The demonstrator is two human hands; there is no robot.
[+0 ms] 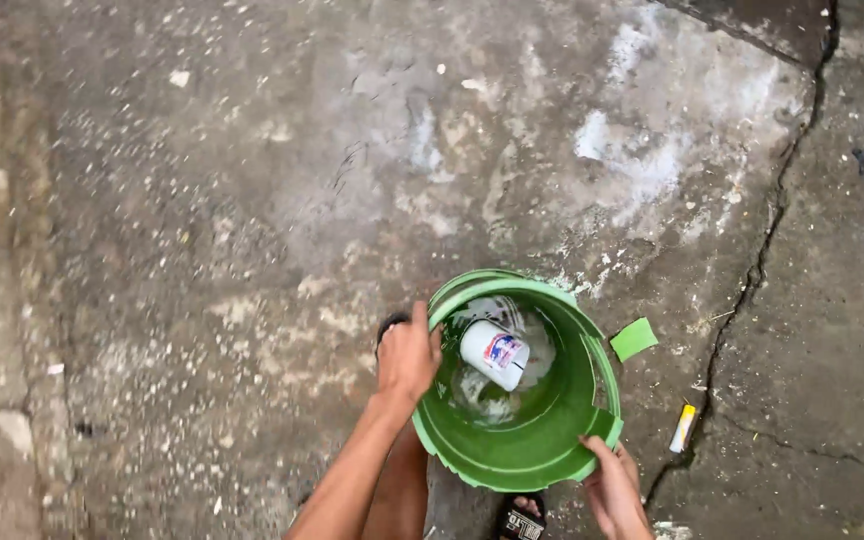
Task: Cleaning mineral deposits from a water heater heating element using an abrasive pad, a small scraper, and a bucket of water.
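Two hands on one green bucket [527, 440] — it stands on cracked, paint-flecked concrete floor [202, 200], low and right of centre in the head view. Left hand [407, 355] sits at about 9 o'clock on the rim, fingers curled over the edge, closed on it. Right hand [614, 490] is at about 5 o'clock, fingertips pressed against the outer wall near the rim; whether it truly grips or only steadies, I cannot tell.

Inside the bucket: a small white cup [494, 353] lying tilted in shallow whitish liquid, long axis running roughly 10 to 4 o'clock, open end not clearly visible. It lies just right of the left hand, at its 3 o'clock — left hand is clearly the nearer one; the right is across the bucket.

Bucket rim looks split, with a green fragment [634, 339] sticking out at 2 o'clock. Small yellow-and-white tube [683, 428] lies on the floor at 3 o'clock, beside the crack. Sandalled foot [520, 518] shows at 6 o'clock.
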